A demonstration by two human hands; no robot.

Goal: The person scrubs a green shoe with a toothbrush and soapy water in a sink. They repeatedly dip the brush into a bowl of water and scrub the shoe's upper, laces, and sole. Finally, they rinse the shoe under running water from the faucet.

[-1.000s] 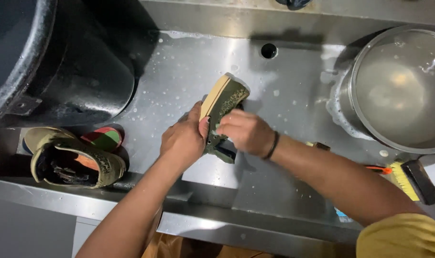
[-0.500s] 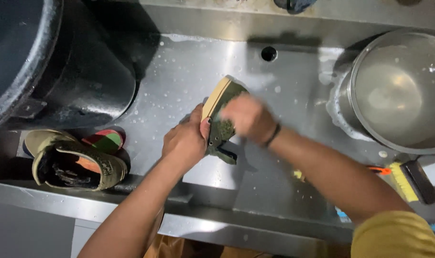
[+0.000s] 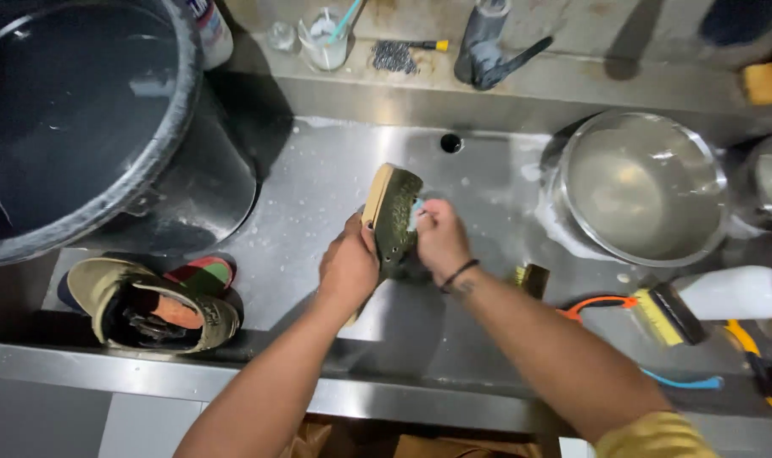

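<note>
My left hand [image 3: 349, 265] grips a dark green shoe [image 3: 394, 214] with a tan sole, holding it on its side above the wet steel sink [image 3: 318, 195]. My right hand [image 3: 439, 239] presses against the shoe's upper, closed around a small light blue thing that barely shows between the fingers; I cannot tell what it is. A dark band circles my right wrist. The matching olive shoe [image 3: 148, 305] lies at the left front of the sink on a striped insole [image 3: 201, 273].
A large black tub of water [image 3: 81, 127] fills the left. A steel bowl of cloudy water [image 3: 640, 187] stands at the right, with brushes [image 3: 657, 309] and a white bottle [image 3: 730, 293] in front of it. The drain hole [image 3: 451, 142] is behind the shoe. Small items line the back ledge.
My right hand has moved up along the shoe's upper toward the toe. The shoe stays held in my left hand, and the view has shifted back a little.
</note>
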